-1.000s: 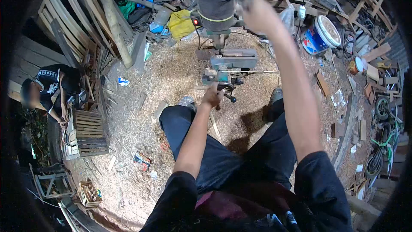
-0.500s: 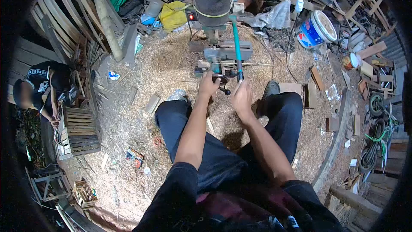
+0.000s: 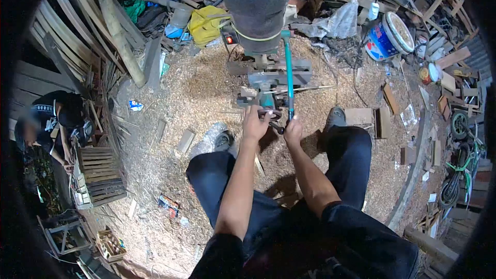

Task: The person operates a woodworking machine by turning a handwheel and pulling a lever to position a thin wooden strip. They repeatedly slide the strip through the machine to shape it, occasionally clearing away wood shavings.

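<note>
Between my knees stands a bench machine with a black motor housing (image 3: 256,10) on top. My left hand (image 3: 256,124) is closed on the rim of a dark handwheel (image 3: 272,115) with a crank knob (image 3: 280,130) at its lower right. My right hand (image 3: 294,130) wraps around the lower black end of a long green lever (image 3: 289,75). Behind both hands is the machine's metal vise (image 3: 281,78). A thin wooden strip (image 3: 318,88) sticks out to its right. The tool tip is hidden under the motor.
Wood shavings (image 3: 196,93) cover the ground. At left a person (image 3: 54,119) bends over a slatted wooden piece (image 3: 101,173). A paint bucket (image 3: 388,36), wood blocks (image 3: 382,122) and a small motorcycle (image 3: 459,163) are at right. A pole (image 3: 116,31) leans at upper left.
The view has shifted, so the machine sits lower and larger in it. Both hands keep their places on the handwheel and lever; the lever's handle end appears lower.
</note>
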`<action>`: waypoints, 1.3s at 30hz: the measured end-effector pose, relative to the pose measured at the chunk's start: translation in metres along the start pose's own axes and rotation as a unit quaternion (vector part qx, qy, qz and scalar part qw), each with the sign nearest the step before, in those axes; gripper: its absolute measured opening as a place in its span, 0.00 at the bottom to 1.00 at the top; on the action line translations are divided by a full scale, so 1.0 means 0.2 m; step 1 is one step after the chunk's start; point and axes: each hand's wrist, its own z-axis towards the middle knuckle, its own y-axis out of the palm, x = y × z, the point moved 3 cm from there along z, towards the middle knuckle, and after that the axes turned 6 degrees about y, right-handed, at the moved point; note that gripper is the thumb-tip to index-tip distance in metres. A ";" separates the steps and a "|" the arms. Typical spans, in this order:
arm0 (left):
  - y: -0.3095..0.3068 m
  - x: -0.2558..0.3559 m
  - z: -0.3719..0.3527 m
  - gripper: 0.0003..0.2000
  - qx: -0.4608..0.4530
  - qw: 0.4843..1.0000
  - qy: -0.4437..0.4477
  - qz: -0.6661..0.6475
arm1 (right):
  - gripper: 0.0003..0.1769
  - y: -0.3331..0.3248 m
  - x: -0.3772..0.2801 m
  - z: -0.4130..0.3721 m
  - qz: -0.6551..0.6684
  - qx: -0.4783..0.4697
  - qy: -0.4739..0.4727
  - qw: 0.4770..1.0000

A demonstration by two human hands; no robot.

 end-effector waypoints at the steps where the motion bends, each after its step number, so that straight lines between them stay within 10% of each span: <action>1: 0.00 -0.02 0.00 0.15 0.002 1.000 -0.007 -0.005 | 0.31 0.02 0.01 0.00 0.055 0.022 -0.017 0.998; 9: 0.02 -0.09 0.02 0.12 -0.029 0.997 -0.048 -0.048 | 0.18 0.01 0.00 -0.05 0.001 0.066 -0.070 0.995; 12: 0.00 -0.06 0.01 0.13 -0.009 0.999 -0.030 -0.037 | 0.20 -0.15 -0.28 -0.19 0.043 0.180 -0.135 0.973; 20: 0.05 -0.05 -0.01 0.10 0.029 0.999 0.000 0.018 | 0.07 -0.88 -1.48 -0.35 0.106 0.128 -0.328 0.930; 28: 0.11 -0.14 -0.07 0.16 0.058 0.995 0.070 -0.035 | 0.23 -1.08 -2.33 0.15 0.169 0.131 -0.489 0.846; 35: 0.06 -0.14 -0.03 0.15 0.001 0.992 -0.067 -0.108 | 0.20 -0.62 -1.20 0.60 -0.033 0.011 -0.319 0.947; 39: 0.04 -0.05 -0.07 0.17 0.003 0.966 -0.154 -0.208 | 0.32 -0.19 -0.09 0.65 -0.192 -0.132 0.010 0.972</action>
